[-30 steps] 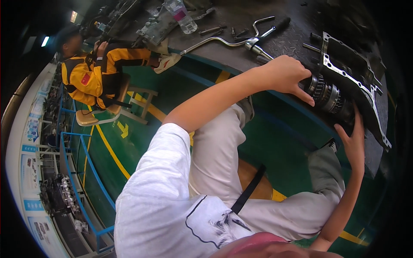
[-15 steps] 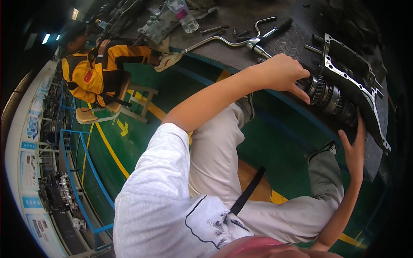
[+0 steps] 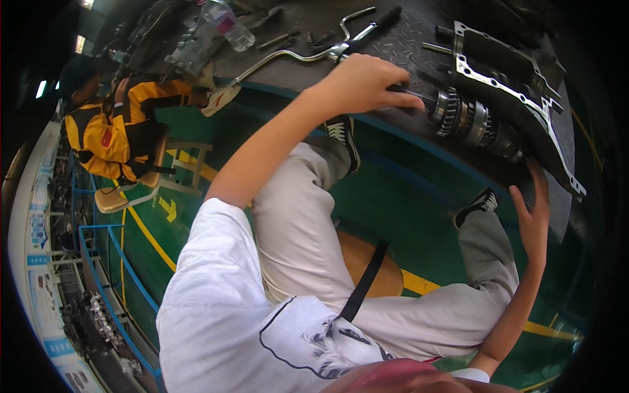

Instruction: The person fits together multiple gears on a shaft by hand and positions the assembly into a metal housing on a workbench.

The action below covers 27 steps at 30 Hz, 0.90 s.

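A transmission shaft stacked with metal gears (image 3: 466,121) lies along the near edge of the bench, beside an open housing. My left hand (image 3: 370,82) is closed around the shaft's slim left end, thumb toward me, fingers curled over the far side. At the other end, my right hand (image 3: 534,213) is open, its fingers stretched out against or just beside the last gear and its thumb apart; exact contact is hard to see. The metal housing (image 3: 508,88), with a bright, bolt-holed rim, stands just behind the gears.
Beyond my left hand lie a bent chrome crank handle (image 3: 282,56) and a ratchet with a dark grip (image 3: 377,33). A plastic bottle (image 3: 229,26) lies farther left. Someone in a yellow and black jacket (image 3: 108,144) sits at the left. A blue rail (image 3: 124,262) stands behind me.
My left hand has slid leftward along the shaft, away from the gears. My right hand stays by the shaft's right end. The whole view has shifted a little.
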Motion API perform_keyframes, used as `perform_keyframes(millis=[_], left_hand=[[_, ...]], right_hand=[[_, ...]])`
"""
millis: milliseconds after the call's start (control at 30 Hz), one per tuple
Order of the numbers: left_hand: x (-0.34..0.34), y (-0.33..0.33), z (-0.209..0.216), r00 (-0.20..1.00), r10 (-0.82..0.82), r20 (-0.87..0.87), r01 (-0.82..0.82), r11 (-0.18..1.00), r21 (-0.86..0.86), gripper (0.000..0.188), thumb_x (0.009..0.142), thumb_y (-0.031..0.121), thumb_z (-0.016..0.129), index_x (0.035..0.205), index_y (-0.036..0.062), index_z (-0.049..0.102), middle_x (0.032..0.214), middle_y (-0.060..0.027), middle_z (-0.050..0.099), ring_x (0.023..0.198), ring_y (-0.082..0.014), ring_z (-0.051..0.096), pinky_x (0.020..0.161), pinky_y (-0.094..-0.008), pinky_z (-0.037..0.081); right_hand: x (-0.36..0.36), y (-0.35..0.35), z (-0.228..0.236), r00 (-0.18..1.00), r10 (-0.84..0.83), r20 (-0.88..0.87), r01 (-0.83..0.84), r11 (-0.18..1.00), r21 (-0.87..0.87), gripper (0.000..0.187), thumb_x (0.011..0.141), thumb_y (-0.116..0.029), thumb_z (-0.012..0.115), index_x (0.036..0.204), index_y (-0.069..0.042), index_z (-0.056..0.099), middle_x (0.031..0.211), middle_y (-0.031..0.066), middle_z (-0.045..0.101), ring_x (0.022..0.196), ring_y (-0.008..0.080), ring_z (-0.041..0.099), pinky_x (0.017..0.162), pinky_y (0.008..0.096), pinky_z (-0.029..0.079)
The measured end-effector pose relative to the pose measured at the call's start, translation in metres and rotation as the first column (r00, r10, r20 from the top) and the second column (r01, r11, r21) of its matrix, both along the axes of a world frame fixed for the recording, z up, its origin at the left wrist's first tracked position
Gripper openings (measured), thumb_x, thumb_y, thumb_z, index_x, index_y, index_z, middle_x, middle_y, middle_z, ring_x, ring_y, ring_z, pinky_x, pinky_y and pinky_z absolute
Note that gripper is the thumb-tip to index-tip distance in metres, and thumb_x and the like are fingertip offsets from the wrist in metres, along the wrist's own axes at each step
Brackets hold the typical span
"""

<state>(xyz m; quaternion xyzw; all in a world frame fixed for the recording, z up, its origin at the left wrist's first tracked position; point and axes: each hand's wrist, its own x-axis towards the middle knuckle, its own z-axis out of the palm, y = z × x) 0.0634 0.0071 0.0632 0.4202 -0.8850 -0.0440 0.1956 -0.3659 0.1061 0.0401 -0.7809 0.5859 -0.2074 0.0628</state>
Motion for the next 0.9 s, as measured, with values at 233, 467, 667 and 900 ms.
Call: perform_keyframes(millis=[233, 467, 667, 900], left_hand=[[0.017, -0.003, 0.002, 0.997, 0.041, -0.072, -0.031, 0.991, 0.131, 0.035, 0.101, 0.037, 0.065, 0.092, 0.0037, 0.071, 0.071, -0.0126, 0.062, 0.064, -0.0239, 0.06, 0.061, -0.035, 0.046], [0.011, -0.004, -0.005, 0.971, 0.12, -0.209, -0.078, 0.976, 0.202, 0.049, 0.105, 0.043, 0.058, 0.078, 0.0022, 0.064, 0.058, -0.0104, 0.053, 0.052, -0.022, 0.049, 0.054, -0.0349, 0.037], [0.015, -0.007, -0.008, 0.978, 0.085, -0.191, -0.033, 0.964, 0.265, 0.048, 0.105, 0.038, 0.06, 0.076, 0.0006, 0.062, 0.057, -0.0094, 0.048, 0.051, -0.0176, 0.044, 0.052, -0.0343, 0.033], [0.015, -0.007, -0.006, 0.978, 0.057, -0.203, -0.013, 0.977, 0.214, 0.045, 0.106, 0.029, 0.059, 0.073, 0.0001, 0.052, 0.062, -0.0074, 0.038, 0.055, -0.0167, 0.037, 0.053, -0.0368, 0.029]], right_hand=[[-0.022, 0.01, 0.0, 0.954, -0.265, 0.141, 0.256, 0.964, 0.077, 0.049, 0.1, -0.032, 0.068, 0.141, -0.006, 0.059, 0.142, 0.018, 0.059, 0.133, 0.0348, 0.056, 0.112, 0.0401, 0.042], [-0.03, 0.007, -0.002, 0.923, -0.248, 0.293, 0.248, 0.968, 0.04, 0.05, 0.099, -0.035, 0.069, 0.135, -0.002, 0.062, 0.134, 0.0185, 0.063, 0.124, 0.0338, 0.061, 0.105, 0.0372, 0.046], [-0.029, 0.008, 0.0, 0.917, -0.301, 0.262, 0.296, 0.953, 0.06, 0.056, 0.095, -0.038, 0.073, 0.136, -0.002, 0.062, 0.128, 0.0202, 0.066, 0.114, 0.0326, 0.066, 0.097, 0.0366, 0.051], [-0.042, -0.005, -0.018, 0.867, -0.32, 0.383, 0.342, 0.94, 0.01, 0.058, 0.088, -0.027, 0.075, 0.135, 0.002, 0.057, 0.126, 0.0273, 0.068, 0.119, 0.041, 0.066, 0.097, 0.0438, 0.053]])
